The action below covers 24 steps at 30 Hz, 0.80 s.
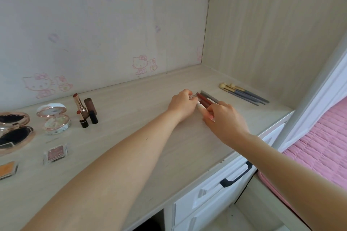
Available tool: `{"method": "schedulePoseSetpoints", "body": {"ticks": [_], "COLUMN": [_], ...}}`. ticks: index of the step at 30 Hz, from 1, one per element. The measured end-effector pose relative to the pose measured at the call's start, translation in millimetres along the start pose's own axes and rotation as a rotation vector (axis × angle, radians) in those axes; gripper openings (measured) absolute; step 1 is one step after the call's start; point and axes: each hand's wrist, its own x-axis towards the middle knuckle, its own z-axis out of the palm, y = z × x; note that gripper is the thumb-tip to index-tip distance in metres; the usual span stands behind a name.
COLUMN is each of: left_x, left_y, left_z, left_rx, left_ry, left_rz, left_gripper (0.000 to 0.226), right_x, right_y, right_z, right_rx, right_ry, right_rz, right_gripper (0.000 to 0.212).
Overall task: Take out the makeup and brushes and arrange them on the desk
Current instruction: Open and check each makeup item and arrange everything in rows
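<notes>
— Red-brown, grey and whitish slim makeup pencils (206, 99): location requested.
— Laid side by side on the pale wood-grain counter (131, 103), right of centre, towards the back wall. Far ends are pinched by the left hand (181, 105), near ends by the right hand (227, 121). Both grips are curled onto the bundle. Exact fingertip contact is hidden by the knuckles.
— Why two hands?
— Judged: the ends are being squared so the pencils lie parallel. One grip is used as a stop, the other as a pusher.
— Other task items?
— Blue-grey-handled brushes with cream bristles (244, 93) are set out just right of the pencils on the same slant, not touching them. Gold and black lipsticks (82, 110), some uncapped, are stood upright at far left. An open round floral compact (54, 118), an open rose-gold compact (15, 131), a square glitter eyeshadow pan (56, 154) and an orange pan (7, 169) are laid flat beside them.
— Grouping logic?
— Sorted by type, it seems: sticks right, cases left. Lids are probably opened for display.
— Progress?
— Judged late. No source bag or box can be identified.
</notes>
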Motion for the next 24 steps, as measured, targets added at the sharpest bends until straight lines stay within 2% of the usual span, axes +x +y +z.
{"method": "schedulePoseSetpoints", "body": {"ticks": [11, 16, 19, 24], "left_x": [-50, -83, -105, -144], "left_y": [-10, -20, -29, -53], "left_z": [-61, -95, -116, -148], "left_rx": [-0.188, -0.465, -0.711, -0.830], "left_ry": [0.149, 0.247, 0.227, 0.285], "left_rz": [0.029, -0.025, -0.070, -0.088], "left_gripper": [0.037, 0.036, 0.047, 0.056], "right_x": [-19, -32, -41, -57], "right_y": [-39, -72, -97, -139], "right_z": [-24, -32, -33, -26], "right_rx": [0.126, 0.260, 0.329, 0.410], "right_ry": [0.083, 0.113, 0.067, 0.021], "right_rz": [-0.104, -0.160, -0.164, -0.201], "right_gripper": [0.026, 0.023, 0.020, 0.021]}}
